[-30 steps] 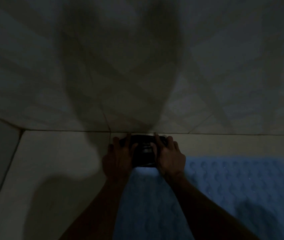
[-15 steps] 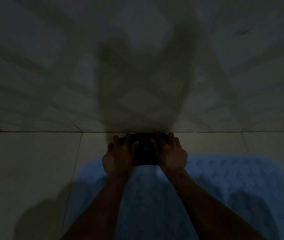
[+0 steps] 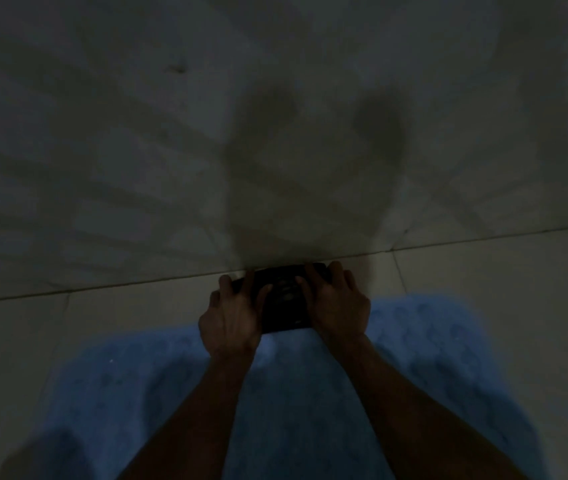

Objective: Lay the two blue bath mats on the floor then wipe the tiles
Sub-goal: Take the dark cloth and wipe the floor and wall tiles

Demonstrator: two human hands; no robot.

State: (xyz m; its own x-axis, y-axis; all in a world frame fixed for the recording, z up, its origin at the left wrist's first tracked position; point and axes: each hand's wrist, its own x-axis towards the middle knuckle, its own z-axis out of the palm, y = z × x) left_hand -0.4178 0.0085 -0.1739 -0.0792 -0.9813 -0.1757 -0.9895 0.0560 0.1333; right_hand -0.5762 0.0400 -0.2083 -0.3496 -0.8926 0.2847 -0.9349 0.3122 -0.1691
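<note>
Your left hand (image 3: 232, 315) and right hand (image 3: 338, 303) press a dark cloth (image 3: 284, 299) onto the floor tiles (image 3: 119, 306) at the foot of the wall (image 3: 171, 133), fingers (image 3: 339, 271) spread flat over its far edge. The blue bath mat (image 3: 431, 358) lies under your forearms, just behind the cloth.

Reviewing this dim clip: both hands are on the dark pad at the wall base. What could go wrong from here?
1. The left hand and right hand press the dark wiping pad against the wall-floor joint; knuckles may scrape the wall.
2. The fluffy blue bath mat lies right behind the pad and could get dragged or dampened.
3. Poor light may hide missed spots.
</note>
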